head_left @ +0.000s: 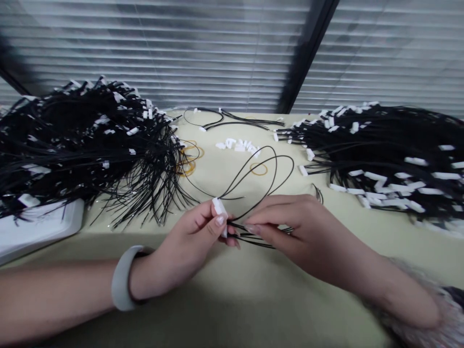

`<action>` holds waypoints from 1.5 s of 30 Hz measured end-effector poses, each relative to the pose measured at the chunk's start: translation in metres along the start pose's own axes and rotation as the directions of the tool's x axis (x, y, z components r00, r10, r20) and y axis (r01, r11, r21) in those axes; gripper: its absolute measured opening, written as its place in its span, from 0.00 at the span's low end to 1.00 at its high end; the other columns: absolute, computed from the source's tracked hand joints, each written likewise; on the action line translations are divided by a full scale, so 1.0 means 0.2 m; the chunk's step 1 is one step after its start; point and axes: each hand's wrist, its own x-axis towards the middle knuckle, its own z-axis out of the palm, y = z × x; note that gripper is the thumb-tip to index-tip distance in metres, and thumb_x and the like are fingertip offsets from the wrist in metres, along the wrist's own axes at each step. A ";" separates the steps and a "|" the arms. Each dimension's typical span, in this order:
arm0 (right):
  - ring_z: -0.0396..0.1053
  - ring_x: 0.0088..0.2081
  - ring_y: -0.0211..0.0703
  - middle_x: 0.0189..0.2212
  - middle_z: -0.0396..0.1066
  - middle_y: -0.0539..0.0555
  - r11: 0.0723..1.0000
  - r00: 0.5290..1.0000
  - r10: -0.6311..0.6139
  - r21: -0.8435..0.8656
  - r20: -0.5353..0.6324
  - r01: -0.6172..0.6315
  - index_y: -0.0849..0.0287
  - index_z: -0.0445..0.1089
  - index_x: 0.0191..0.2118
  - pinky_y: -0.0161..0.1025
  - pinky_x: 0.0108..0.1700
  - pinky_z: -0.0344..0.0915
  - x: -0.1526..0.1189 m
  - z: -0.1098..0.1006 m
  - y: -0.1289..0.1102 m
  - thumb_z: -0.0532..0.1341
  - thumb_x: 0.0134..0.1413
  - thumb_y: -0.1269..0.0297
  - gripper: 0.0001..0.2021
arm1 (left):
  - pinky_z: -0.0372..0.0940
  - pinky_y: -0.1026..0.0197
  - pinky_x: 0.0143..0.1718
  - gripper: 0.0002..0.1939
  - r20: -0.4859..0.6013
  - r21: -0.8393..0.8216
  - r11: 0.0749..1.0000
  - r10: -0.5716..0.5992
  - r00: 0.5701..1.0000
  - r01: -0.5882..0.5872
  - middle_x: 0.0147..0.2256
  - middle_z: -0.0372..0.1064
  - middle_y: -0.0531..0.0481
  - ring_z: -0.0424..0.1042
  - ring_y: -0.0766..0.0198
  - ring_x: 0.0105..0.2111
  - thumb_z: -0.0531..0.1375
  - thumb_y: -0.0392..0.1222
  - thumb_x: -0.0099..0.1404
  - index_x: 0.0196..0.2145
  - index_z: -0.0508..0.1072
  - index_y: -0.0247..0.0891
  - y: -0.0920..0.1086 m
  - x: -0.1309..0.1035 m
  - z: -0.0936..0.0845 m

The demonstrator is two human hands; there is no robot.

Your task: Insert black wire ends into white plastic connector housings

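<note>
Between the thumb and fingers of my left hand (201, 229) is a white plastic connector (219, 208), tilted, with several black wires (266, 212) running out of it. Some of these wires loop up and to the right above the table. My right hand (297, 220) pinches wires just right of the connector, thumb against fingertips. The exact wire ends in that pinch are hidden by the fingers.
A large heap of black wires with white connectors (90, 135) lies at left, partly on a white tray (47, 227). Another wired heap (391, 145) lies at right. Loose white connectors (239, 145) and yellow rubber bands (186, 166) sit mid-table. Window blinds (217, 53) stand behind.
</note>
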 end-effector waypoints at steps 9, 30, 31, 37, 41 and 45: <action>0.51 0.21 0.29 0.17 0.57 0.45 0.906 0.933 0.293 0.253 0.208 -0.340 0.60 0.68 0.24 0.28 0.21 0.49 0.02 0.03 0.01 0.55 0.53 0.62 0.11 | 0.64 0.65 0.30 0.09 0.075 0.127 0.988 0.075 0.994 -0.084 0.26 0.66 0.52 0.67 0.69 0.27 0.55 0.42 0.63 0.28 0.64 0.35 0.03 -0.01 0.00; 0.63 0.25 0.40 0.23 0.68 0.54 0.563 0.924 -0.176 -0.805 -0.338 -0.187 0.61 0.69 0.29 0.37 0.25 0.54 -0.04 -0.17 0.11 0.55 0.51 0.71 0.06 | 0.64 0.64 0.30 0.07 -0.064 -0.116 0.989 -0.102 0.993 0.094 0.24 0.65 0.54 0.67 0.69 0.25 0.59 0.41 0.59 0.28 0.67 0.34 0.00 0.02 0.01; 0.65 0.26 0.40 0.24 0.70 0.54 0.593 0.866 -0.204 -0.762 -0.457 -0.263 0.61 0.71 0.32 0.37 0.25 0.55 -0.04 -0.19 0.12 0.56 0.50 0.70 0.07 | 0.64 0.64 0.30 0.07 -0.068 -0.121 0.988 -0.108 0.992 0.099 0.24 0.65 0.54 0.67 0.69 0.25 0.60 0.41 0.59 0.28 0.67 0.34 0.00 0.02 0.01; 0.70 0.39 0.41 0.41 0.70 0.55 0.961 0.519 0.196 0.267 -0.832 0.066 0.59 0.72 0.38 0.41 0.39 0.67 -0.02 -0.25 0.09 0.58 0.51 0.73 0.09 | 0.64 0.63 0.31 0.07 -0.081 -0.127 0.985 -0.126 0.989 0.115 0.25 0.66 0.54 0.68 0.69 0.26 0.59 0.41 0.59 0.29 0.68 0.35 0.00 0.02 0.01; 0.64 0.25 0.29 0.26 0.64 0.47 0.856 0.531 0.276 0.456 -0.801 0.243 0.51 0.70 0.40 0.32 0.27 0.64 -0.02 -0.24 0.08 0.56 0.50 0.79 0.17 | 0.64 0.64 0.30 0.07 -0.051 -0.129 0.985 -0.118 0.992 0.111 0.25 0.66 0.54 0.68 0.69 0.26 0.59 0.41 0.60 0.29 0.68 0.34 0.00 0.02 0.00; 0.64 0.24 0.31 0.25 0.67 0.48 0.931 0.737 0.246 0.365 -0.630 0.001 0.51 0.70 0.40 0.32 0.24 0.62 -0.04 -0.16 0.03 0.59 0.51 0.71 0.11 | 0.64 0.64 0.29 0.08 -0.021 -0.147 0.983 -0.110 0.994 0.106 0.24 0.64 0.54 0.66 0.70 0.25 0.60 0.41 0.59 0.27 0.67 0.34 0.00 0.02 0.00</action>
